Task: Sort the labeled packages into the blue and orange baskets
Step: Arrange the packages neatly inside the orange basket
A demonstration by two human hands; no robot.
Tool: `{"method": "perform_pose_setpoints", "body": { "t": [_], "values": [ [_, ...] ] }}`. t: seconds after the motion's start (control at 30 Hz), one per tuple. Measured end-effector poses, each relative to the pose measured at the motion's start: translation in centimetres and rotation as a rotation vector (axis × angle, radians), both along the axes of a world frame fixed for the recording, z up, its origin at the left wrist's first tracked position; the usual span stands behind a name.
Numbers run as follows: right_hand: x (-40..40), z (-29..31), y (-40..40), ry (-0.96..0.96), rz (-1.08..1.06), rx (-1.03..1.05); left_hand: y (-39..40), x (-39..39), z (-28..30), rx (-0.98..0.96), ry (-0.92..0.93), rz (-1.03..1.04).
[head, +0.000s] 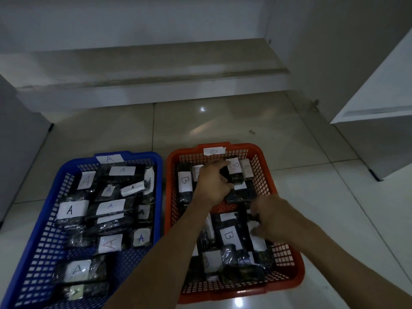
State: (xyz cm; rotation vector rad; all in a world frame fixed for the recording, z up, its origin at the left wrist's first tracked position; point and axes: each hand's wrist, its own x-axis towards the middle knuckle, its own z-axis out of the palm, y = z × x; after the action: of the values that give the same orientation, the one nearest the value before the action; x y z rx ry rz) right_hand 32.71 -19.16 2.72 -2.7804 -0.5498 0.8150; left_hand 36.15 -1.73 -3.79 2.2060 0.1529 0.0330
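A blue basket (40, 221) tagged A stands on the floor at the left, filled with several black packages bearing white A labels (72, 210). To its right, an orange basket (263, 172) tagged B holds several black packages with B labels (228, 236). My left hand (211, 184) reaches into the far part of the orange basket and grips a black package with a B label (235, 171). My right hand (270, 216) is lower in the same basket, its fingers curled on a black package with a white label (256, 239).
Both baskets sit on a glossy tiled floor (312, 197). A white step or ledge (156, 85) runs along the back. White cabinet sides stand at the left (17, 141) and right (379, 121).
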Motion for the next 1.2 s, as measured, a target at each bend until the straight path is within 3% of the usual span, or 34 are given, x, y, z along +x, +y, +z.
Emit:
{"method": "perform_pose_setpoints", "body": {
  "t": [0.07,0.27,0.47,0.57,0.73,0.87,1.03,1.2],
  "values": [
    [-2.5,-1.0,-0.2,0.066,-0.039,-0.09,0.4,-1.0,0.5,-0.05,0.018,0.001],
    [-5.1,-2.1,-0.7,0.017,-0.197,0.025,0.1,-4.9,0.8,-0.037,0.126,-0.111],
    [-1.8,1.5,-1.5,-0.317,-0.365,0.242,0.4,-2.9,0.5,0.273,-0.054,-0.071],
    [0.8,1.9,-1.4,-0.492,-0.395,0.283,-0.4,-0.4,0.7,0.385,-0.007,-0.133],
    [2.4,0.5,-1.5,-0.515,-0.466,0.336,-2.8,3.1,1.5,0.641,-0.094,-0.247],
    [1.8,-0.5,-2.2,-0.477,-0.502,0.389,-4.7,4.9,1.5,0.766,0.038,-0.313],
    [1.0,-0.8,-3.3,-0.457,-0.525,0.405,-4.8,5.7,1.4,0.675,0.016,-0.251],
    [0.3,-0.2,-4.4,-0.461,-0.563,0.383,-3.3,4.5,2.5,0.224,-0.099,-0.196]
  ]
}}
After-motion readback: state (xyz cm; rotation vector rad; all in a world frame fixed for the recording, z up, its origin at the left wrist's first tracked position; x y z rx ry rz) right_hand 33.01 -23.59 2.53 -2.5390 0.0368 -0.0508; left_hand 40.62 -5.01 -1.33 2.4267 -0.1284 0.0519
